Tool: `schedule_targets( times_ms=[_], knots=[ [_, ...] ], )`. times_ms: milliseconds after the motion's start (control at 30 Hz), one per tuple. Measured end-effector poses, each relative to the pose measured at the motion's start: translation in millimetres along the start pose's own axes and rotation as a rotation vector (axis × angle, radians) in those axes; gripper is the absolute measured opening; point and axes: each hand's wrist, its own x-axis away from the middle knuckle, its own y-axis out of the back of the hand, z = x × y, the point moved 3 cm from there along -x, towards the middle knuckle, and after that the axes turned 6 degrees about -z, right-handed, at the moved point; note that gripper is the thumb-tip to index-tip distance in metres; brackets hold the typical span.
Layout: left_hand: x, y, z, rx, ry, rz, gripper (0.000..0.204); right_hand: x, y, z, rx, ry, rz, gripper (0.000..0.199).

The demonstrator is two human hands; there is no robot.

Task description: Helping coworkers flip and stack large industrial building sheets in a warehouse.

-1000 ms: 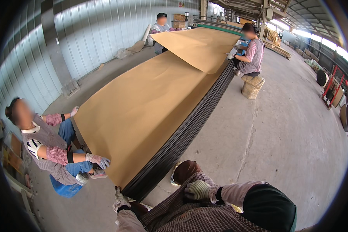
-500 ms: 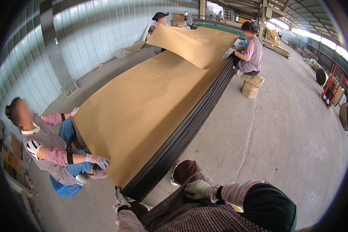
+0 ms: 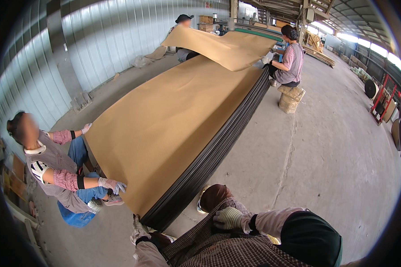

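Observation:
A large brown paper sheet (image 3: 151,129) covers a long stack of dark, thin-edged sheets (image 3: 200,173). My left hand (image 3: 139,229), in a pale glove, is at the stack's near corner, its fingertips closed on the brown sheet's corner. In a striped knit glove, my right hand (image 3: 229,218) rests on my checked apron (image 3: 223,249) over my leg, fingers curled; nothing shows in it. Toward the far end a second brown sheet (image 3: 223,46) hangs raised and curved above the first, with co-workers on either side of it.
At left, a co-worker (image 3: 60,164) on a blue seat has both gloved hands at the sheet's end. Another person (image 3: 292,58) sits by a wrapped stool (image 3: 290,99) at far right. A third person (image 3: 182,26) is behind the raised sheet. A red trolley (image 3: 383,100) stands right.
The raised sheet has shifted left at the far end, its hanging edge lower and nearer. The far-right co-worker's head and hands have moved slightly. My two hands have stayed in place.

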Motion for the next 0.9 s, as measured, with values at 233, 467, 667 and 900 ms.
schedule_targets(
  times_ms=[233, 467, 667, 900],
  knots=[
    [-53.5, 35.1, 16.1, -0.163, -0.071, 0.158, 0.070, -2.1, -1.1, 3.0, 0.003, 0.014, 0.001, 0.030],
    [-48.0, 26.8, 18.3, -0.101, 0.034, 0.108, 0.072, 1.3, -2.7, -0.6, -0.003, 0.026, -0.018, 0.031],
    [18.1, -11.4, -8.2, -0.118, -0.111, -0.007, 0.042, 2.3, 0.0, -1.8, -0.004, 0.020, -0.019, 0.032],
    [-79.0, 37.7, 0.7, -0.211, -0.539, -0.176, 0.068, -4.1, 8.7, 5.9, 0.022, -0.005, -0.019, 0.032]
  ],
)
